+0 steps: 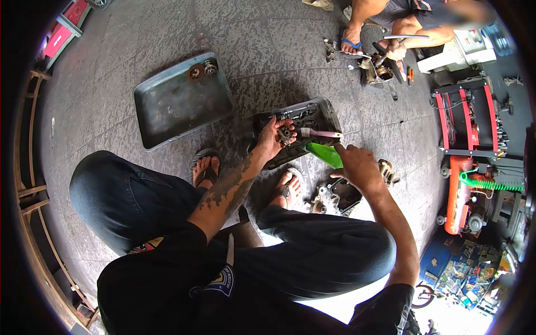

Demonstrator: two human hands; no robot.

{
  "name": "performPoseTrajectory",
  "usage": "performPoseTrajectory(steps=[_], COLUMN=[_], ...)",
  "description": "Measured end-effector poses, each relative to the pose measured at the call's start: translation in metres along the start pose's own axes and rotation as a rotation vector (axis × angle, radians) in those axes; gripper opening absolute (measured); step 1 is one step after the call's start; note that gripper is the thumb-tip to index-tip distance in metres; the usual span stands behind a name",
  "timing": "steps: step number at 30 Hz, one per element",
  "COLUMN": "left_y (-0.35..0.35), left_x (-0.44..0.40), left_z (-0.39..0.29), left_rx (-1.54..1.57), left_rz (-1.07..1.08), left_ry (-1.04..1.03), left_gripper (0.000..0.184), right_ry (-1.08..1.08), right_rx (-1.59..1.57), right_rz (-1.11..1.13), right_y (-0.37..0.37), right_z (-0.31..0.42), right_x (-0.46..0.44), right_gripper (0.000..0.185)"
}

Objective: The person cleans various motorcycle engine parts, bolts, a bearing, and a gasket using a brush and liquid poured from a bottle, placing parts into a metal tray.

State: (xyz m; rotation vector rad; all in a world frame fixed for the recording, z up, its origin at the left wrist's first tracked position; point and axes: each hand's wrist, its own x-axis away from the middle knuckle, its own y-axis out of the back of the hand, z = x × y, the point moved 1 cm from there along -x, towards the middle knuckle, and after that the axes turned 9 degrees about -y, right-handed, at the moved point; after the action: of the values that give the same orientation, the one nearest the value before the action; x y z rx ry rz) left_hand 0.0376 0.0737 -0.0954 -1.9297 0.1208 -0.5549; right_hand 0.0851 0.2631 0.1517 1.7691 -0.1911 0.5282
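My left hand (269, 140), palm up with its fingers curled, holds a small dark metal engine part (286, 134) over a black tray (333, 111). Greasy metal parts (304, 113) lie in that tray. My right hand (360, 166) is wrapped round a green bottle (325, 154), which is tilted with its narrow end toward the metal part. I cannot make out any liquid leaving it. A paintbrush (324, 134) with a pinkish handle rests across the tray, between the metal part and the bottle.
A larger grey tray (139, 111) with a few round metal parts (209, 67) stands at left. Engine casings (329, 196) lie beside my right foot. Another person (396, 50) works at upper right. A red tool trolley (469, 120) and an orange compressor tank (459, 195) stand at right.
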Motion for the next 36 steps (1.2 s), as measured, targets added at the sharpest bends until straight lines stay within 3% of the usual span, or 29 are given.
performPoseTrajectory(steps=[13,22,34,36], left_y=[-0.008,-0.002,0.005,0.007], left_x=[-0.003,-0.007,-0.004,-0.003], left_z=[0.001,0.002,-0.001,0.001], left_rx=[0.106,-0.014,-0.037,-0.162], left_rz=[0.051,0.072,-0.103,-0.075], left_ry=[-0.026,-0.037,-0.023,-0.087], left_gripper=[0.052,0.037,0.023,0.022], right_ry=[0.055,0.044,0.034,0.036], right_rx=[0.055,0.026,-0.026,-0.017], right_rz=[-0.046,-0.018,-0.032,-0.045], right_y=[0.003,0.013,0.0,-0.001], right_z=[-0.006,0.0,-0.005,-0.006], right_x=[0.011,0.011,0.007,0.006], right_gripper=[0.062,0.06,0.064,0.065])
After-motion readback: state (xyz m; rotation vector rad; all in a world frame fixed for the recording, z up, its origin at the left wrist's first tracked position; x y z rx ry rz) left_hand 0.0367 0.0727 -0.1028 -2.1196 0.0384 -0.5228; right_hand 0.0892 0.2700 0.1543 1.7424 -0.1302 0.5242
